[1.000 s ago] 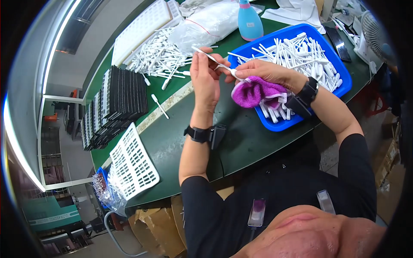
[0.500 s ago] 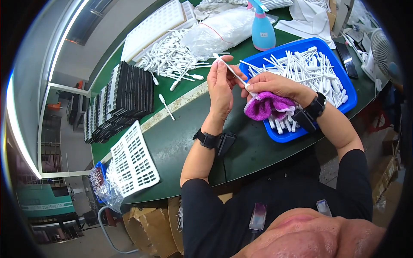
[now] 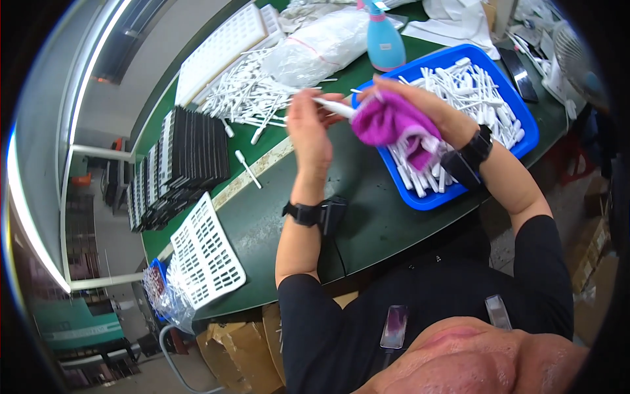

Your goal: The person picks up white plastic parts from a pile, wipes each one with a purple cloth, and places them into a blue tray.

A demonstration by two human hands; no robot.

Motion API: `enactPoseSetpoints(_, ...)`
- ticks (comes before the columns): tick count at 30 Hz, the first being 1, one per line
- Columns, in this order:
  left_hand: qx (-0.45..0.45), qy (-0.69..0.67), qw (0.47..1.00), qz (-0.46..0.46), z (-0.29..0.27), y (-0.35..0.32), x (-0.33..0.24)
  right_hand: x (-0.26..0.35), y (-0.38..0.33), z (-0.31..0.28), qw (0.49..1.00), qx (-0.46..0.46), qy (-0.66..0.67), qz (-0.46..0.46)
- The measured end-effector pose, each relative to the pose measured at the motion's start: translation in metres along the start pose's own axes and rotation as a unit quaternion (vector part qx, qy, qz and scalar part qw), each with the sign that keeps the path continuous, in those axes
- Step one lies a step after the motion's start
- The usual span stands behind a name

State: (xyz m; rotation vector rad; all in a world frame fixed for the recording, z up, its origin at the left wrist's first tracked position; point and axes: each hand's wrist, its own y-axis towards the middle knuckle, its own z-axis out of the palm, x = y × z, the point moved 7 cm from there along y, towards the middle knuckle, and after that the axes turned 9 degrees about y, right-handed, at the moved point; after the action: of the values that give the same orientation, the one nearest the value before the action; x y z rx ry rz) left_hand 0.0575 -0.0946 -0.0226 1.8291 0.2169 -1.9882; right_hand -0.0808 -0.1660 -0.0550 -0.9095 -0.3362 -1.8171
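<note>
A slim white plastic stick with a thicker end (image 3: 337,107) lies between my two hands above the table. My left hand (image 3: 308,131) is closed on its thin end, with the fingertips partly hidden and blurred. My right hand (image 3: 426,108) grips a bunched purple cloth (image 3: 387,121), which meets the thicker end of the stick. Below that hand stands a blue tray (image 3: 533,141) full of similar white sticks (image 3: 482,98). The cloth's lower part hangs over the tray's near left side.
Loose white sticks (image 3: 239,88) lie in a pile beside a clear plastic bag (image 3: 321,49). A single stick (image 3: 247,169) rests left of my left hand. Stacked black trays (image 3: 197,144), a white slotted panel (image 3: 209,253) and a blue spray bottle (image 3: 386,43) stand around the table.
The purple cloth has moved up and left with my right hand and now covers part of the stick. My left hand has shifted slightly left, and the whole view has tilted a little.
</note>
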Motion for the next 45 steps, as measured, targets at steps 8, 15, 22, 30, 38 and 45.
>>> enactPoseSetpoints(8, 0.007, -0.072, 0.996, -0.057, 0.007, -0.015, -0.003, 0.025, 0.014, -0.035, 0.968, 0.073, 0.215, -0.109)
enactPoseSetpoints(15, 0.127, -0.017, 0.988, -0.090, 0.061, -0.033, 0.010, 0.015, -0.002, -0.006, 0.961, -0.044, 0.251, -0.106)
enactPoseSetpoints(22, 0.051, -0.107, 0.987, -0.110, 0.051, -0.028, 0.029, 0.005, 0.011, 0.001, 0.975, 0.069, 0.189, -0.089)
enactPoseSetpoints(30, 0.038, 0.042, 0.998, -0.034, 0.042, -0.026, -0.002, 0.035, -0.011, 0.002, 0.962, 0.093, 0.215, -0.143)
enactPoseSetpoints(38, 0.138, -0.029, 0.988, -0.056, 0.082, -0.049, -0.004, 0.001, 0.007, -0.009, 0.967, 0.034, 0.199, -0.153)
enactPoseSetpoints(45, 0.054, 0.057, 0.996, -0.052, 0.048, -0.024, 0.031, 0.010, -0.004, 0.009, 0.968, 0.017, -0.012, -0.250)
